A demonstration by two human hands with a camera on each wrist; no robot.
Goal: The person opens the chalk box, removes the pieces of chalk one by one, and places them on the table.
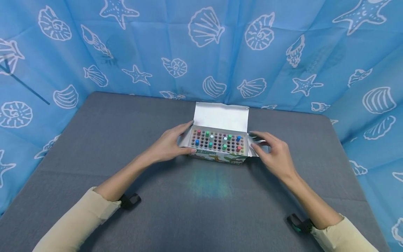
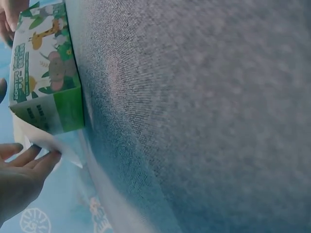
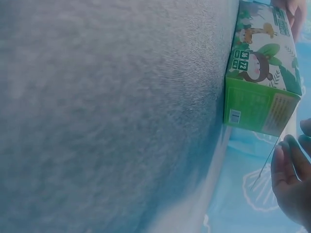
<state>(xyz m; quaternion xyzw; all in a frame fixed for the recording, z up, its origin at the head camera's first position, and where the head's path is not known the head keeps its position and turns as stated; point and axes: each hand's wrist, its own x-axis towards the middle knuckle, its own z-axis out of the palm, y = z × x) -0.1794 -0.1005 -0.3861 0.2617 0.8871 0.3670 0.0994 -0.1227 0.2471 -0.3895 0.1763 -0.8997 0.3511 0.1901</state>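
Observation:
An animal-print cardboard box (image 1: 217, 157) sits on the table with its white lid (image 1: 221, 117) raised at the back. Inside, a perforated insert holds several small upright sticks with red, green, white and blue ends, such as a blue-ended stick (image 1: 197, 142). My left hand (image 1: 168, 145) spans the box's left end, thumb at the front corner and forefinger at the back. Its other fingers lie against the left side flap (image 2: 41, 136). At the opposite end, my right hand (image 1: 277, 154) touches the right side flap (image 1: 252, 148) with slightly bent fingers. Both side flaps stick outward.
A grey cloth-covered table (image 1: 207, 210) lies under the box. Behind it and along both sides hangs a blue curtain (image 1: 176, 42) with white shell and starfish prints. Each wrist wears a black strap-on camera, the left camera (image 1: 130, 201) and the right camera (image 1: 299, 224).

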